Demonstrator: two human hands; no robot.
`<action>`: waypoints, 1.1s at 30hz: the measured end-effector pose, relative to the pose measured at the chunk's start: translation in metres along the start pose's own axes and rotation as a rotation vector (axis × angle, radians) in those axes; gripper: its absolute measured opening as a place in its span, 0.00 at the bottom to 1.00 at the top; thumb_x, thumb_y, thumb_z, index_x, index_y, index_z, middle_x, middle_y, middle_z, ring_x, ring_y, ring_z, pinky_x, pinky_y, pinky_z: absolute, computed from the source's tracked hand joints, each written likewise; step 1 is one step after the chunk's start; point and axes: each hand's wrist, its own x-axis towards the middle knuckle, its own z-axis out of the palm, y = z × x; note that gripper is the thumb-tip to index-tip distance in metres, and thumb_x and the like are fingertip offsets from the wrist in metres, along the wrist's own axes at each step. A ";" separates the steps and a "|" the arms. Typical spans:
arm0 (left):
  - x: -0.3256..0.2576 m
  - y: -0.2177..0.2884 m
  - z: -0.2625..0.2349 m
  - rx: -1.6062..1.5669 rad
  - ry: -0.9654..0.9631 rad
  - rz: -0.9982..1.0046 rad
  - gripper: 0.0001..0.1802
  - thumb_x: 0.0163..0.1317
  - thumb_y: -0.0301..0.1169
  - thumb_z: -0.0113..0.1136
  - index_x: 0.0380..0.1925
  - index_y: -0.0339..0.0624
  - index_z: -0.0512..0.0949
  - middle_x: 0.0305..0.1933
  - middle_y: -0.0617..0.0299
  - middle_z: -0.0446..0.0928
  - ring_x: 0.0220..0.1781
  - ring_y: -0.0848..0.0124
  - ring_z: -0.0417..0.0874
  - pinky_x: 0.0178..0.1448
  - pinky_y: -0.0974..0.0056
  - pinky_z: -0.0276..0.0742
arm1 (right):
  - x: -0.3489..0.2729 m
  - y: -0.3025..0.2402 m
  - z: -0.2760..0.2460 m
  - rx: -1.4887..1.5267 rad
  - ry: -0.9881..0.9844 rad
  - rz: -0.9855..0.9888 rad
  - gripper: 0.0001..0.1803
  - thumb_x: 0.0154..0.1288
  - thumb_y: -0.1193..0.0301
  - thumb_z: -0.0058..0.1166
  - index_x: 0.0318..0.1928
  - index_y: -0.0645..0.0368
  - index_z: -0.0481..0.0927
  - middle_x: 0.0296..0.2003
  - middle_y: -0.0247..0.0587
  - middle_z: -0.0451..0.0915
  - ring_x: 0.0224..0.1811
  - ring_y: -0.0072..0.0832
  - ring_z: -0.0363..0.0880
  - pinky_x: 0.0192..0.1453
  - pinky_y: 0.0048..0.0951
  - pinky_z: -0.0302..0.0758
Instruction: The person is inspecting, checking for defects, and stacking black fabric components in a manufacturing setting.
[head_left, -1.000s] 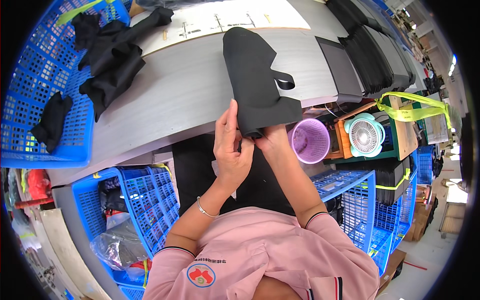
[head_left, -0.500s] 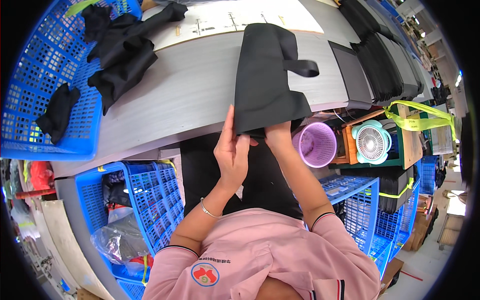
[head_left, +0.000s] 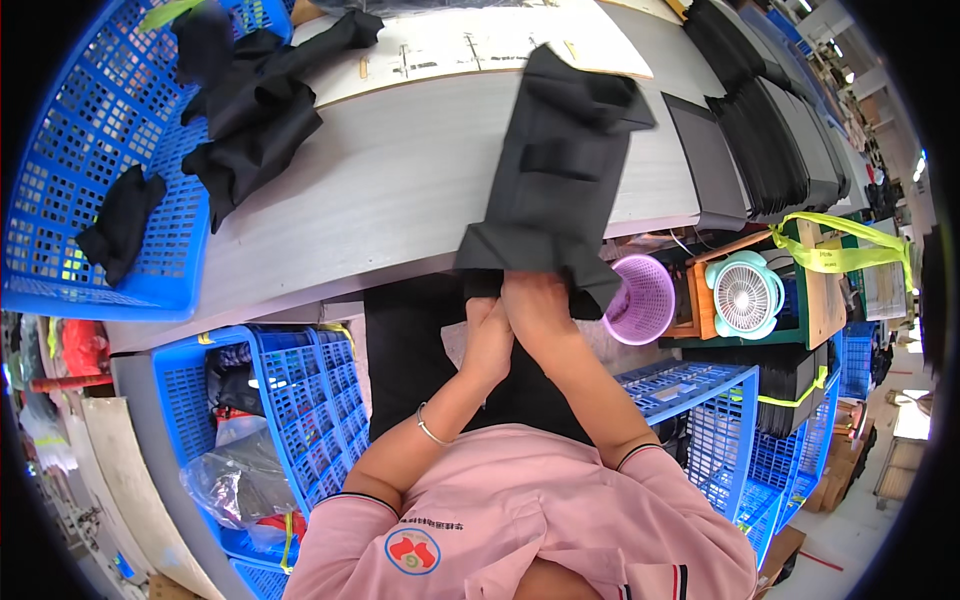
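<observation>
A long black fabric piece (head_left: 560,185) with a band across its middle stretches from my lap over the table's front edge onto the grey tabletop. Its near end is folded over into a flap. My right hand (head_left: 537,300) grips this near end, its fingers partly hidden under the cloth. Pressed close against it, my left hand (head_left: 488,325) is closed at the fabric's lower edge, with its fingertips out of sight. The far end of the piece is blurred and stands up a little from the table.
Left lies a blue basket (head_left: 150,295) with crumpled black cloth (head_left: 255,140) hanging over its side. A white marked board (head_left: 440,55) is at the back. Stacks of black sheets (head_left: 765,160) stand right, above a purple bin (head_left: 640,300) and small fan (head_left: 744,288). Blue crates (head_left: 310,400) flank me.
The fabric piece has turned over, its band now lying across the face and its far end swung right. My left hand has moved right and down, next to my right hand.
</observation>
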 end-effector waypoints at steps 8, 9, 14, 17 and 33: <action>-0.005 -0.010 -0.007 -0.096 -0.030 -0.059 0.06 0.64 0.26 0.56 0.36 0.34 0.78 0.35 0.67 0.79 0.33 0.79 0.76 0.35 0.69 0.70 | -0.001 0.000 -0.007 0.022 0.496 -0.362 0.21 0.57 0.73 0.56 0.54 0.58 0.80 0.52 0.50 0.79 0.54 0.50 0.78 0.63 0.48 0.72; -0.005 -0.010 -0.006 -0.079 0.023 -0.060 0.06 0.64 0.26 0.56 0.36 0.34 0.78 0.35 0.67 0.79 0.33 0.79 0.76 0.35 0.69 0.70 | 0.000 -0.001 -0.007 -0.126 0.066 -0.238 0.20 0.58 0.71 0.56 0.52 0.58 0.80 0.50 0.48 0.80 0.52 0.48 0.79 0.60 0.47 0.74; -0.013 0.005 -0.005 0.322 0.155 0.126 0.14 0.66 0.22 0.55 0.52 0.32 0.75 0.49 0.62 0.78 0.47 0.75 0.77 0.51 0.70 0.73 | -0.008 -0.001 -0.005 0.235 -0.005 -0.101 0.12 0.70 0.67 0.51 0.49 0.57 0.80 0.45 0.50 0.79 0.47 0.47 0.78 0.52 0.44 0.76; -0.013 0.028 -0.004 0.274 0.246 0.490 0.19 0.63 0.14 0.55 0.55 0.31 0.74 0.56 0.59 0.73 0.53 0.73 0.76 0.57 0.69 0.73 | -0.018 0.001 -0.010 0.170 -0.053 -0.213 0.15 0.70 0.65 0.49 0.54 0.55 0.77 0.50 0.51 0.77 0.52 0.47 0.79 0.51 0.43 0.78; -0.035 0.064 -0.016 0.428 0.203 0.427 0.19 0.70 0.35 0.58 0.55 0.33 0.73 0.43 0.62 0.79 0.43 0.77 0.78 0.47 0.72 0.73 | -0.047 0.023 0.004 0.323 0.118 -0.220 0.18 0.70 0.58 0.51 0.49 0.59 0.79 0.45 0.53 0.81 0.47 0.49 0.80 0.53 0.42 0.76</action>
